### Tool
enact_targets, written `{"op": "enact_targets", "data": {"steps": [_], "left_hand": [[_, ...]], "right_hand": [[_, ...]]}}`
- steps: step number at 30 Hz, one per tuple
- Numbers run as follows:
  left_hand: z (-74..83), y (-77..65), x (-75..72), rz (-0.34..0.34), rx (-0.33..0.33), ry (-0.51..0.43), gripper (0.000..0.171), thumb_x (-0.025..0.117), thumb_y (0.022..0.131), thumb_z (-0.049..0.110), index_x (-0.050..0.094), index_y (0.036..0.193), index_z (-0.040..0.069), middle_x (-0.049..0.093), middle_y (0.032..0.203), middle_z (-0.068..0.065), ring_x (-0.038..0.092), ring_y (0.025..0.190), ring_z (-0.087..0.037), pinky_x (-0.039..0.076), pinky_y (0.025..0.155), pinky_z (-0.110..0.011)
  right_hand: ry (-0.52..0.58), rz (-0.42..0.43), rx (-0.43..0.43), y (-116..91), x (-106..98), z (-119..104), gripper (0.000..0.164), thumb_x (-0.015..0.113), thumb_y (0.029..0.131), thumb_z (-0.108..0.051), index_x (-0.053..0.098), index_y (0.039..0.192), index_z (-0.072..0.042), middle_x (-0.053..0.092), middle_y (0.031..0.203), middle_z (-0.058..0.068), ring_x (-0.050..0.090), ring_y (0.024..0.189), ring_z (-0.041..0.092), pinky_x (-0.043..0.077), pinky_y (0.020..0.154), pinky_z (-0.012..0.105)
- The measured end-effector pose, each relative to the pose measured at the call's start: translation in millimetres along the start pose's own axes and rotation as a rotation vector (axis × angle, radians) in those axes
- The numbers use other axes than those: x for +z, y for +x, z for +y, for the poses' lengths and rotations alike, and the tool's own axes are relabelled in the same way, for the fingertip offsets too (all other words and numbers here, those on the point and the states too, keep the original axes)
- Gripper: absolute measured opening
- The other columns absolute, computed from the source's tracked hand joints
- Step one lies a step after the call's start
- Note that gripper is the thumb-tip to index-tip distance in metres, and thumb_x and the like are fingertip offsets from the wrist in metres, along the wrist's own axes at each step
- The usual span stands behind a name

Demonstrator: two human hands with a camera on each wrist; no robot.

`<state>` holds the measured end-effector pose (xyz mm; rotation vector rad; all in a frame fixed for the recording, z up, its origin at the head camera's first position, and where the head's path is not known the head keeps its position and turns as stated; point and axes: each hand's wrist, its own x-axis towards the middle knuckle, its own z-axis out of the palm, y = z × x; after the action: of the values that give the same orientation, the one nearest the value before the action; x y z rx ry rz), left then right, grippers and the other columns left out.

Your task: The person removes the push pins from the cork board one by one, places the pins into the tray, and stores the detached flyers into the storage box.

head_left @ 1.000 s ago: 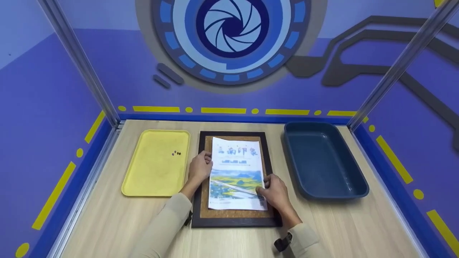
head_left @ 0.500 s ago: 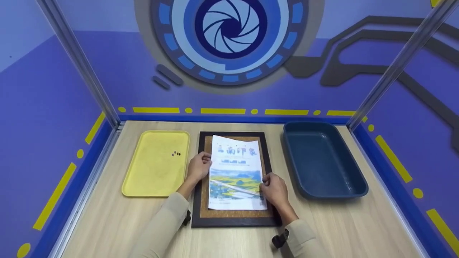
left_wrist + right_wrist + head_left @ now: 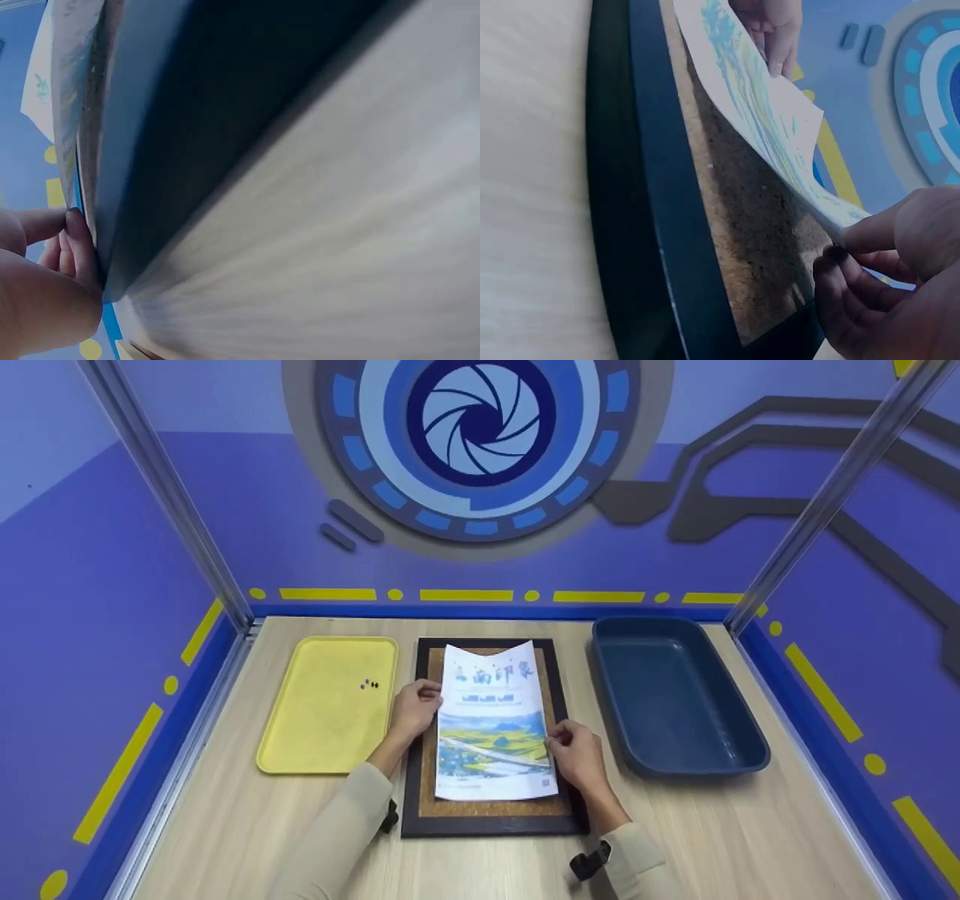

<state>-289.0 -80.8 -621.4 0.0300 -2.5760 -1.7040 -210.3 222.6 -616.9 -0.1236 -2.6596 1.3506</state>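
Note:
A printed poster sheet (image 3: 491, 735) with a landscape picture and large characters lies over a dark-framed cork board (image 3: 457, 808). My left hand (image 3: 415, 710) pinches the sheet's left edge between thumb and fingers; the left wrist view shows this hand (image 3: 52, 277) beside the frame's side. At the sheet's right edge, lower down, my right hand (image 3: 577, 754) pinches the paper. In the right wrist view the sheet (image 3: 757, 97) bows up off the cork (image 3: 742, 217), and the thumb and fingertips of the right hand (image 3: 889, 262) meet on its edge.
On the left lies a yellow tray (image 3: 322, 720) with several tiny dark pieces (image 3: 370, 685) in it. A deep dark-blue bin (image 3: 679, 705) stands on the right. Blue printed walls (image 3: 480, 562) close in the wooden table (image 3: 480, 866) at the back and sides.
The sheet's top corners have risen, and its top edge now dips in the middle. My right thumb has drawn back from the picture to the paper's edge. The left hand stays at its edge.

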Motion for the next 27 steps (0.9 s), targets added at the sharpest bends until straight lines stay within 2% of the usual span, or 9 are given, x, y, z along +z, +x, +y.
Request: {"op": "enact_targets", "data": {"steps": [6, 10, 16, 21, 27], "left_hand": [[13.5, 0.4, -0.6, 0.018, -0.051, -0.054, 0.019, 0.069, 0.101, 0.006, 0.073, 0.119, 0.000, 0.072, 0.108, -0.013, 0.069, 0.098, -0.025, 0.057, 0.084, -0.038], [28.4, -0.7, 0.7, 0.025, -0.091, -0.120, 0.020, 0.069, 0.102, 0.008, 0.074, 0.120, 0.002, 0.072, 0.111, -0.012, 0.068, 0.102, -0.025, 0.057, 0.086, -0.037], [55.2, 2.7, 5.3, 0.036, -0.053, -0.196, 0.022, 0.070, 0.102, 0.008, 0.072, 0.123, 0.001, 0.071, 0.114, -0.012, 0.067, 0.107, -0.026, 0.057, 0.088, -0.038], [80.8, 14.7, 11.2, 0.053, -0.002, -0.244, 0.021, 0.070, 0.101, 0.007, 0.073, 0.121, 0.000, 0.071, 0.112, -0.013, 0.066, 0.107, -0.027, 0.056, 0.089, -0.038], [114.9, 27.2, 30.8, 0.043, 0.016, -0.277, 0.022, 0.071, 0.100, 0.008, 0.074, 0.120, 0.001, 0.073, 0.110, -0.011, 0.068, 0.105, -0.025, 0.057, 0.088, -0.035]], "right_hand": [[0.120, -0.013, 0.056, 5.9, -7.3, -1.8, 0.006, 0.077, 0.091, -0.002, 0.074, 0.092, 0.003, 0.069, 0.082, 0.005, 0.061, 0.075, 0.016, 0.050, 0.065, 0.027], [0.155, -0.018, 0.065, 10.9, -20.0, -8.3, 0.006, 0.075, 0.094, -0.003, 0.073, 0.094, 0.003, 0.069, 0.084, 0.006, 0.061, 0.078, 0.016, 0.049, 0.067, 0.026], [0.245, -0.045, 0.078, 24.2, -51.7, -18.7, 0.007, 0.070, 0.097, 0.001, 0.072, 0.101, 0.007, 0.070, 0.089, 0.014, 0.063, 0.079, 0.019, 0.056, 0.065, 0.027], [0.298, -0.065, 0.081, 46.0, -81.4, -20.0, 0.013, 0.069, 0.097, 0.002, 0.070, 0.106, 0.012, 0.070, 0.092, 0.014, 0.063, 0.079, 0.016, 0.056, 0.067, 0.024], [0.293, -0.092, 0.091, 60.6, -120.4, -16.5, 0.020, 0.068, 0.101, -0.004, 0.068, 0.113, 0.012, 0.069, 0.098, 0.013, 0.063, 0.085, 0.015, 0.056, 0.072, 0.025]]}}
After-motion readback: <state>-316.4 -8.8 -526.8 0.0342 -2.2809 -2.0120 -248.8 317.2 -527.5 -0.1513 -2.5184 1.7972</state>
